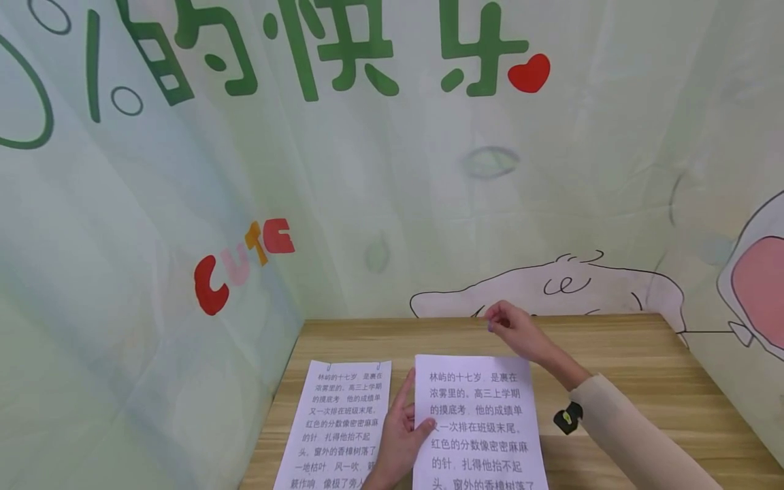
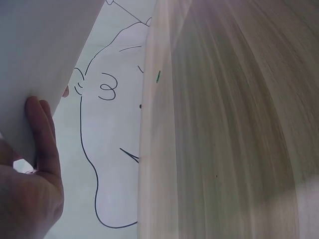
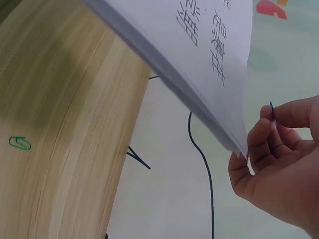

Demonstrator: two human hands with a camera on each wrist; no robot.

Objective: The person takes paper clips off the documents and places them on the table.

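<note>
My left hand point(image 1: 401, 435) grips a stack of printed sheets point(image 1: 478, 422) by its left edge, thumb in front and fingers behind. The stack is raised and tilted above the table, as the right wrist view shows. Beyond the stack's top right corner, my right hand point(image 1: 513, 328) pinches a small blue paper clip point(image 3: 272, 113) between thumb and index finger; it appears nearly edge-on. In the right wrist view, the lower fingers of that hand are at the stack's corner; whether they touch it I cannot tell. A green paper clip point(image 3: 20, 143) lies on the table.
Another stack of printed sheets point(image 1: 333, 429) lies on the wooden table point(image 1: 612, 340) at the left, with clips point(image 1: 378, 365) along its top edge. A printed cloth backdrop point(image 1: 392, 204) rises behind the table and along its sides. A dark wristband device point(image 1: 568, 418) sits on the right wrist.
</note>
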